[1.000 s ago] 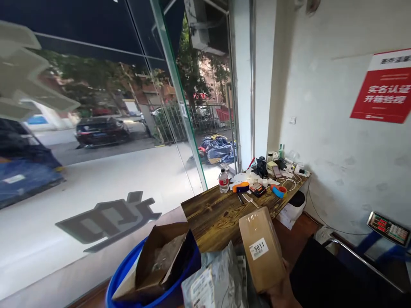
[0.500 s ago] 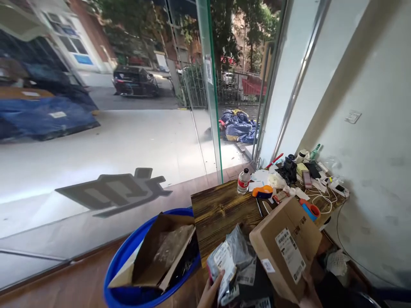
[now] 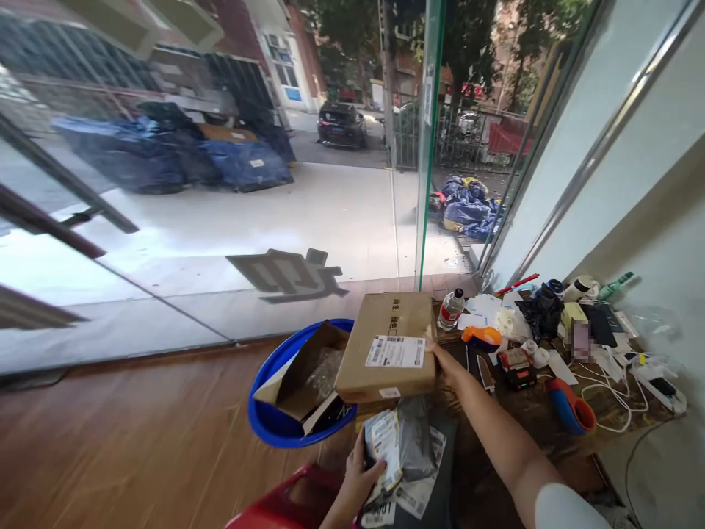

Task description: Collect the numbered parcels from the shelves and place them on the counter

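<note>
My right hand grips the right side of a brown cardboard box that has a white shipping label on its face. The box is over the left part of the wooden table, its left edge overlapping the blue tub. Below it, my left hand is closed around a small grey plastic mailer bag with white labels, thumb on top. Beneath that bag lies a larger dark mailer bag, also labelled; its lower part runs out of view.
A blue tub on the floor holds an open carton with clear plastic inside. On the table are a water bottle, an orange tape dispenser, a knife, a blue-red tape dispenser and white cables. A red stool stands at front.
The cardboard box has moved from the table's right side to its left, carried by my right hand. My left hand still holds the grey mailer bag. The view has turned left.
</note>
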The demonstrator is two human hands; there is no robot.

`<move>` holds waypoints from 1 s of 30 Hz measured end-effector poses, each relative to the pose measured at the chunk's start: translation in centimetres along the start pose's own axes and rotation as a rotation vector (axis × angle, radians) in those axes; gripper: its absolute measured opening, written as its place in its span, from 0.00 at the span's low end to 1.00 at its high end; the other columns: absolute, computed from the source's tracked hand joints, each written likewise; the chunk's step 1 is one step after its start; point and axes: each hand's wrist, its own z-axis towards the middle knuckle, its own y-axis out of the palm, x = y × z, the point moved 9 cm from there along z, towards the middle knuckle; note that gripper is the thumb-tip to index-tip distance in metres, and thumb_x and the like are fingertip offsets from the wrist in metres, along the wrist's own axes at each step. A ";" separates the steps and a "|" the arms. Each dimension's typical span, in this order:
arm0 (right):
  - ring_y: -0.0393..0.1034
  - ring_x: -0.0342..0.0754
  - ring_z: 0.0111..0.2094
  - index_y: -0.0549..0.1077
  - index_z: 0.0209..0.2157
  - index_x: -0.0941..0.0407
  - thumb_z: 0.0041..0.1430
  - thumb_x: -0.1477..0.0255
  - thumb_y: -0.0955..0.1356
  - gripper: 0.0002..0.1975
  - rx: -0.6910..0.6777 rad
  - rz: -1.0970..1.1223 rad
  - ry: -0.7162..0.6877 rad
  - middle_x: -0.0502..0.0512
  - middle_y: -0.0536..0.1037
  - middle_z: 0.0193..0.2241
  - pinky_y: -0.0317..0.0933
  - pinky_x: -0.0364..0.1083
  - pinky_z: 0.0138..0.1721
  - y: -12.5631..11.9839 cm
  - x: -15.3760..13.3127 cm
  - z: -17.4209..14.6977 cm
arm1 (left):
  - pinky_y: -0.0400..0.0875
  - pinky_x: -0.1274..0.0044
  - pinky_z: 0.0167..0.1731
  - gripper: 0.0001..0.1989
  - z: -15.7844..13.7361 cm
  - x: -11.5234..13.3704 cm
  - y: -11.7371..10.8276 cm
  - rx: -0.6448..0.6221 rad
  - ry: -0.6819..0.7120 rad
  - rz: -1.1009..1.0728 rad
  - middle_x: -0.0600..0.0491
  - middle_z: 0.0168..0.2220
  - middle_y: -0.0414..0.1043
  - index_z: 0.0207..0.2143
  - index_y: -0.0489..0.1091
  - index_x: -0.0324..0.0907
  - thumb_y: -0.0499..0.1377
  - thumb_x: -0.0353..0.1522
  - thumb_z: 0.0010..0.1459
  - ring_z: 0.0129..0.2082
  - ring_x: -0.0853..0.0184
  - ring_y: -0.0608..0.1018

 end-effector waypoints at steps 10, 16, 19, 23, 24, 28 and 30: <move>0.78 0.52 0.38 0.76 0.36 0.58 0.55 0.69 0.75 0.09 0.122 -0.189 0.001 0.54 0.82 0.32 0.71 0.52 0.44 -3.5 4.5 6.0 | 0.49 0.66 0.71 0.43 -2.6 2.1 1.1 0.079 -0.090 0.286 0.30 0.69 0.55 0.70 0.45 0.23 0.49 0.38 0.57 0.71 0.52 0.60; 0.71 0.57 0.53 0.70 0.49 0.57 0.53 0.57 0.70 0.25 0.309 -0.312 -0.192 0.63 0.79 0.47 0.67 0.50 0.49 -7.3 7.3 3.4 | 0.55 0.55 0.66 0.42 -3.7 3.0 1.1 0.136 -0.136 0.357 0.28 0.62 0.62 0.70 0.51 0.26 0.48 0.40 0.58 0.62 0.41 0.69; 0.71 0.56 0.51 0.67 0.50 0.57 0.58 0.52 0.63 0.27 0.312 -0.342 -0.254 0.64 0.76 0.49 0.67 0.50 0.48 -8.4 9.6 -0.4 | 0.56 0.53 0.63 0.41 -4.4 3.2 1.1 0.166 -0.174 0.355 0.27 0.58 0.64 0.69 0.52 0.25 0.47 0.42 0.59 0.59 0.39 0.70; 0.71 0.54 0.45 0.73 0.48 0.55 0.54 0.49 0.68 0.28 0.167 -0.415 -0.381 0.57 0.77 0.41 0.66 0.49 0.47 -7.7 11.7 -6.0 | 0.62 0.55 0.59 0.38 -5.2 3.4 1.1 0.186 -0.230 0.273 0.25 0.53 0.67 0.61 0.60 0.21 0.48 0.42 0.57 0.56 0.38 0.73; 0.71 0.54 0.43 0.75 0.48 0.54 0.53 0.50 0.69 0.27 0.112 -0.445 -0.413 0.56 0.77 0.39 0.66 0.49 0.46 -7.1 11.7 -6.9 | 0.62 0.56 0.59 0.36 -5.3 3.5 1.1 0.193 -0.233 0.239 0.25 0.52 0.68 0.58 0.63 0.23 0.49 0.43 0.56 0.56 0.38 0.73; 0.73 0.57 0.44 0.79 0.44 0.52 0.50 0.53 0.74 0.23 -0.059 -0.538 -0.452 0.57 0.79 0.40 0.67 0.51 0.49 -4.7 10.4 -8.3 | 0.68 0.60 0.55 0.27 -5.3 3.3 0.8 0.225 -0.251 0.047 0.33 0.48 0.74 0.47 0.68 0.35 0.58 0.43 0.49 0.53 0.41 0.76; 0.74 0.59 0.46 0.79 0.44 0.53 0.47 0.56 0.76 0.23 -0.117 -0.564 -0.438 0.58 0.80 0.42 0.67 0.52 0.51 -3.7 9.8 -8.3 | 0.74 0.62 0.47 0.24 -5.3 3.0 0.8 0.215 -0.267 -0.075 0.38 0.42 0.77 0.42 0.68 0.39 0.62 0.43 0.44 0.46 0.44 0.79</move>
